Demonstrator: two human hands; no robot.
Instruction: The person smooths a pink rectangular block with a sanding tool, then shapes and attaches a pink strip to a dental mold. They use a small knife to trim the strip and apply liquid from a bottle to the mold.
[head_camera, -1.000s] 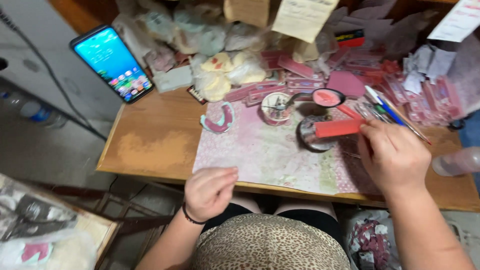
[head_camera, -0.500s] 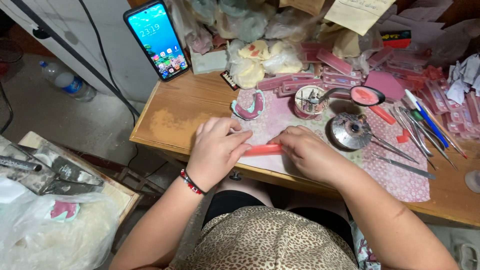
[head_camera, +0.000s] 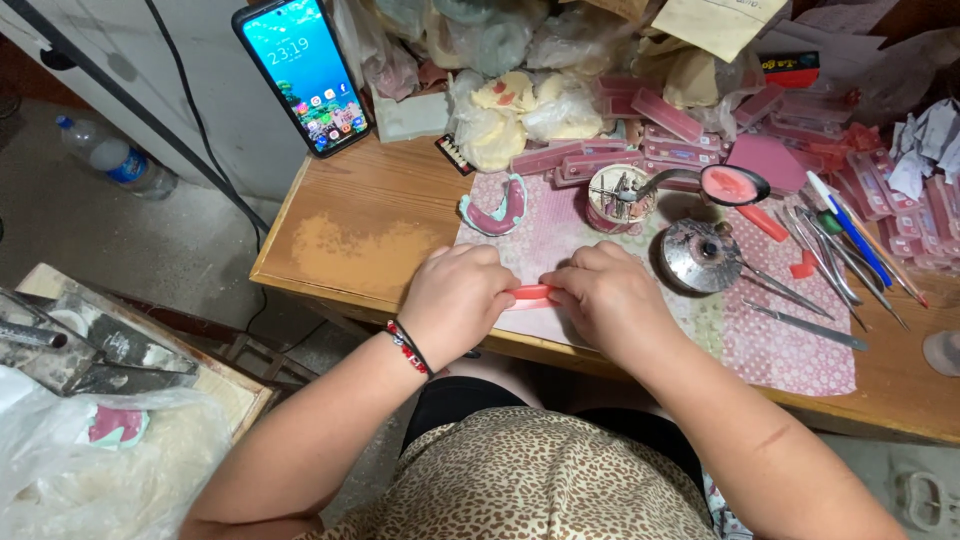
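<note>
Head view: at a cluttered wooden desk (head_camera: 350, 240), the left hand (head_camera: 455, 300) and right hand (head_camera: 605, 298) each pinch one end of a thin red wax strip (head_camera: 530, 293), held flat just above a pink patterned cloth mat (head_camera: 560, 230), near a pink-and-teal denture model (head_camera: 495, 207), apparently to steady it

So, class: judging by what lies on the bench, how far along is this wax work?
Done: a pink arch on a pale model lies finished-looking on the mat. In hand: the left hand and right hand press a red strip between them at the mat's near edge; its shape is mostly hidden. Left: the tools lie untouched, so no trimming shows yet.
</note>
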